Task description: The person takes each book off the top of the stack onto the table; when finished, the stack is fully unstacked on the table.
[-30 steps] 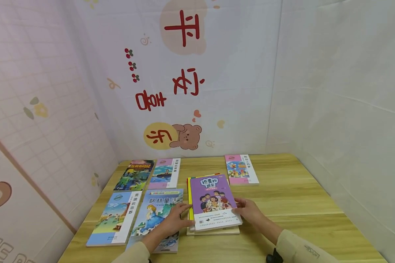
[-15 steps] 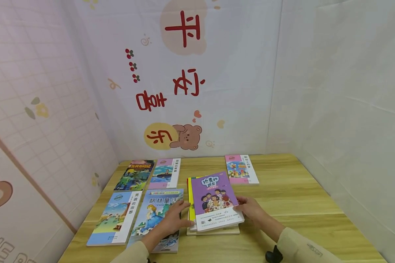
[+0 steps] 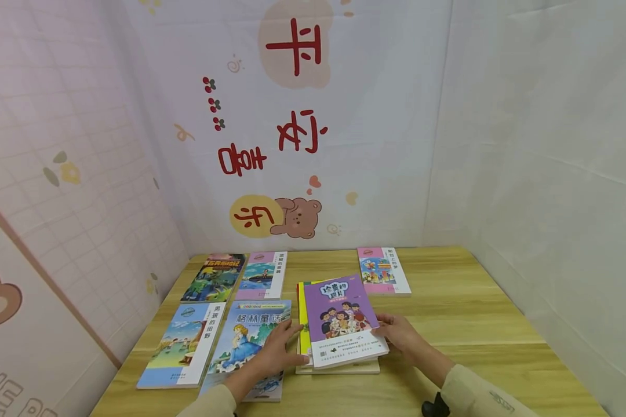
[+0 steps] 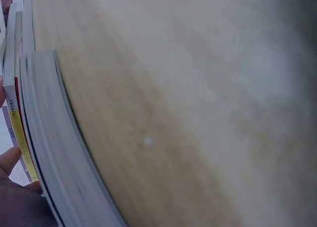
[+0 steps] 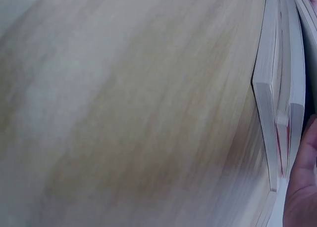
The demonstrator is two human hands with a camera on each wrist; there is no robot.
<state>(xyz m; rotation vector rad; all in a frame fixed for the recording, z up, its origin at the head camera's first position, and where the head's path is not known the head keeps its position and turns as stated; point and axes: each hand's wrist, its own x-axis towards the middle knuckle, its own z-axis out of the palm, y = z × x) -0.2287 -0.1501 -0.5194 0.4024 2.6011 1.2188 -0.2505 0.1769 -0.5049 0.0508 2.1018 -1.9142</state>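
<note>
White cloth [image 3: 375,127] behind wooden desk [image 3: 464,330]. Purple book [image 3: 346,321] just left of right hand [image 3: 400,337], fingers pinching its edge; slid rightward since second ago, baring more yellow book [image 3: 303,315], apparently separating from pile [image 3: 362,367]. Left hand [image 3: 277,350], fingers spread, touches yellow edge.

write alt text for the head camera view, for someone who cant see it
A right hand grips the right edge of a purple book atop a stack of books on a wooden table, while the left hand touches the stack's left side. Four books lie to the left, one pink-and-white book at the back right.
</note>
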